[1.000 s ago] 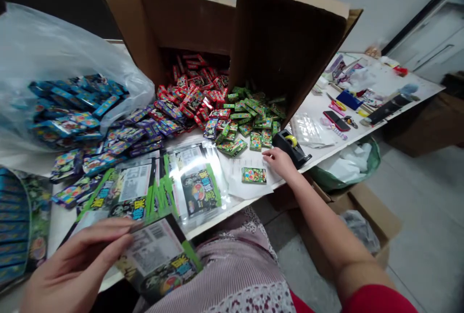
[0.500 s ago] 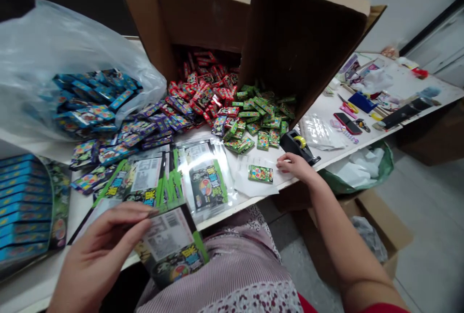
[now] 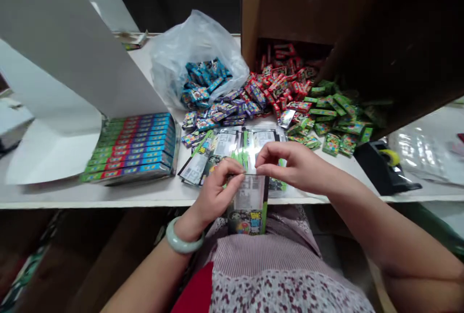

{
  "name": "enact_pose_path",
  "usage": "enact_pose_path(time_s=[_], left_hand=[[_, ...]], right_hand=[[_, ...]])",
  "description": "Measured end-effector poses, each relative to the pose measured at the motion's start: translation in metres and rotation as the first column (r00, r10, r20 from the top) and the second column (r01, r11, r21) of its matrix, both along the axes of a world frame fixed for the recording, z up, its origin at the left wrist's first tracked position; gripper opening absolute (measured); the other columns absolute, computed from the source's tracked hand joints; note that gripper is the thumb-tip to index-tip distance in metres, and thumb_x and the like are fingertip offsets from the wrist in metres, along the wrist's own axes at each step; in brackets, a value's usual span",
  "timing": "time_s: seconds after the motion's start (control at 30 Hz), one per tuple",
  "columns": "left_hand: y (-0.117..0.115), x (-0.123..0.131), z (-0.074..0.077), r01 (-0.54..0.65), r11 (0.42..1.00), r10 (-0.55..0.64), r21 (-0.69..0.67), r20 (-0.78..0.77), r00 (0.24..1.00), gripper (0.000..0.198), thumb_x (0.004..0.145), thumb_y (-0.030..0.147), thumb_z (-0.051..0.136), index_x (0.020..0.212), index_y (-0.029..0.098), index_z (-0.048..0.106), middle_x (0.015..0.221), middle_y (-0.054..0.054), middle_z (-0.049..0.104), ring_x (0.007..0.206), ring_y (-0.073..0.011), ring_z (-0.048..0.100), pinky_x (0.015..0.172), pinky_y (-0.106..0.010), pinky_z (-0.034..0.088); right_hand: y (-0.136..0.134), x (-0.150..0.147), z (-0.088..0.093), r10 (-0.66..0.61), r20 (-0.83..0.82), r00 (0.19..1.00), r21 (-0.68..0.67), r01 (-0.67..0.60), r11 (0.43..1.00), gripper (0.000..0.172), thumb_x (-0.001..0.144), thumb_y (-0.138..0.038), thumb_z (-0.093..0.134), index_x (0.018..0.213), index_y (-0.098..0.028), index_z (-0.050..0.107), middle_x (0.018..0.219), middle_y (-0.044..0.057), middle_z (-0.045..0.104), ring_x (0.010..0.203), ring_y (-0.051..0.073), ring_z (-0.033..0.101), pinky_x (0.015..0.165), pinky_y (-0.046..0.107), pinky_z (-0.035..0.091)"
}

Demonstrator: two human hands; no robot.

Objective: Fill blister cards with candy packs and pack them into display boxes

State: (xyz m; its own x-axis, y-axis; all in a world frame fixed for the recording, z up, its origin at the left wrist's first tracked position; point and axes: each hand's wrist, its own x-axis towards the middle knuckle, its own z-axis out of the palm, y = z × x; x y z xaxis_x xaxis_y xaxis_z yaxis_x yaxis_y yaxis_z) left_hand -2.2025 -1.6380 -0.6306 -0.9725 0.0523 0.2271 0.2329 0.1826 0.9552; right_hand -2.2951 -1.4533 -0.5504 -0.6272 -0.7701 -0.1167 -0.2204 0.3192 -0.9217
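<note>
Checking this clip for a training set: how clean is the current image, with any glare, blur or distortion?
Head view: wide-angle distortion swells the right forearm toward the lower corner; glare whitens the clear plastic sheet at right; the brown cardboard box flap falls into deep shadow; the green-edged printed packet between the left hand and right hand looks slightly soft, its small print unreadable.

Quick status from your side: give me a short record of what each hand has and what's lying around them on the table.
left hand: pinching the top of a printed packet
left wrist: pale green bangle
right hand: pinching the same packet's top
packet position: upright, over the table front edge
behind hands: pile of similar packets
farther back: red packs, green packs, blue packs in a plastic bag
left side: row of boxed packs
right side: tape dispenser
</note>
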Motion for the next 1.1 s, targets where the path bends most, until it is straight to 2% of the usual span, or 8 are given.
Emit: enact_pose_path(time_s=[0.1, 0.27, 0.43, 0.57, 0.67, 0.73, 0.9, 1.1], left_hand=[[-0.002, 0.000, -0.001, 0.007, 1.000, -0.007, 0.006, -0.016, 1.000, 0.006, 0.093, 0.016, 0.049, 0.094, 0.022, 0.052, 0.094, -0.002, 0.055, 0.091, -0.0145, 0.053, 0.083, -0.030, 0.042], [-0.005, 0.000, -0.006, -0.006, 0.999, 0.007, 0.051, -0.018, 1.000, 0.007, 0.093, 0.016, 0.047, 0.094, 0.022, 0.051, 0.094, -0.001, 0.053, 0.090, -0.0137, 0.052, 0.082, -0.029, 0.041], [-0.003, -0.001, -0.009, -0.034, 0.997, 0.036, 0.063, -0.024, 0.999, 0.001, 0.093, 0.022, 0.050, 0.094, 0.022, 0.051, 0.091, -0.001, 0.053, 0.090, -0.0141, 0.053, 0.082, -0.029, 0.042], [0.000, -0.001, -0.010, -0.092, 0.994, 0.095, 0.061, -0.045, 0.994, 0.014, 0.087, 0.026, 0.063, 0.093, 0.022, 0.051, 0.090, 0.000, 0.054, 0.088, -0.0140, 0.053, 0.081, -0.029, 0.042], [-0.001, -0.002, -0.010, -0.066, 0.996, 0.069, 0.067, -0.036, 0.997, 0.005, 0.093, 0.026, 0.052, 0.092, 0.021, 0.051, 0.089, -0.001, 0.054, 0.087, -0.0138, 0.053, 0.079, -0.029, 0.042], [-0.001, -0.002, -0.010, -0.046, 0.997, 0.047, 0.065, -0.024, 0.999, 0.009, 0.097, 0.024, 0.044, 0.091, 0.021, 0.051, 0.090, -0.001, 0.054, 0.087, -0.0138, 0.053, 0.078, -0.029, 0.042], [-0.003, -0.002, -0.011, -0.057, 0.997, 0.057, 0.051, 0.002, 0.998, 0.010, 0.097, 0.023, 0.043, 0.090, 0.020, 0.050, 0.090, -0.002, 0.054, 0.087, -0.0139, 0.052, 0.078, -0.029, 0.042], [-0.004, -0.002, -0.011, -0.051, 0.998, 0.050, 0.047, 0.013, 0.999, 0.012, 0.098, 0.026, 0.042, 0.093, 0.020, 0.052, 0.092, -0.002, 0.054, 0.090, -0.0149, 0.053, 0.080, -0.030, 0.042]], right_hand=[[-0.017, -0.005, -0.007, 0.052, 0.014, 0.999, 0.096, -0.053, 0.994, 0.007, 0.082, -0.021, 0.061, 0.077, -0.016, 0.061, 0.068, -0.002, 0.058, 0.061, 0.010, 0.050, 0.058, 0.023, 0.040], [-0.025, -0.005, -0.019, 0.005, -0.034, 0.999, 0.163, 0.001, 0.987, 0.006, 0.081, -0.020, 0.061, 0.077, -0.016, 0.061, 0.068, -0.001, 0.060, 0.061, 0.010, 0.051, 0.057, 0.023, 0.039], [-0.028, -0.002, -0.024, -0.024, -0.077, 0.997, 0.145, 0.035, 0.989, 0.005, 0.081, -0.019, 0.061, 0.076, -0.017, 0.061, 0.068, -0.002, 0.062, 0.061, 0.010, 0.053, 0.056, 0.023, 0.039], [-0.027, -0.001, -0.027, -0.048, -0.134, 0.990, 0.131, 0.066, 0.989, 0.005, 0.081, -0.020, 0.062, 0.077, -0.017, 0.062, 0.069, -0.002, 0.063, 0.061, 0.011, 0.054, 0.057, 0.023, 0.039], [-0.024, 0.001, -0.031, -0.073, -0.125, 0.990, 0.096, 0.085, 0.992, 0.006, 0.082, -0.021, 0.061, 0.077, -0.017, 0.062, 0.070, -0.001, 0.064, 0.063, 0.011, 0.055, 0.058, 0.024, 0.040], [-0.022, 0.002, -0.032, -0.085, -0.096, 0.992, 0.068, 0.092, 0.993, 0.007, 0.082, -0.022, 0.061, 0.077, -0.017, 0.061, 0.070, -0.001, 0.063, 0.064, 0.012, 0.055, 0.059, 0.024, 0.041], [-0.018, 0.003, -0.028, -0.135, -0.127, 0.983, -0.023, 0.134, 0.991, 0.007, 0.085, -0.021, 0.059, 0.079, -0.018, 0.059, 0.073, -0.001, 0.062, 0.067, 0.011, 0.056, 0.063, 0.024, 0.043], [-0.020, 0.003, -0.028, -0.048, -0.165, 0.985, 0.063, 0.059, 0.996, 0.006, 0.085, -0.020, 0.060, 0.079, -0.018, 0.060, 0.073, -0.002, 0.062, 0.068, 0.012, 0.055, 0.063, 0.025, 0.041]])
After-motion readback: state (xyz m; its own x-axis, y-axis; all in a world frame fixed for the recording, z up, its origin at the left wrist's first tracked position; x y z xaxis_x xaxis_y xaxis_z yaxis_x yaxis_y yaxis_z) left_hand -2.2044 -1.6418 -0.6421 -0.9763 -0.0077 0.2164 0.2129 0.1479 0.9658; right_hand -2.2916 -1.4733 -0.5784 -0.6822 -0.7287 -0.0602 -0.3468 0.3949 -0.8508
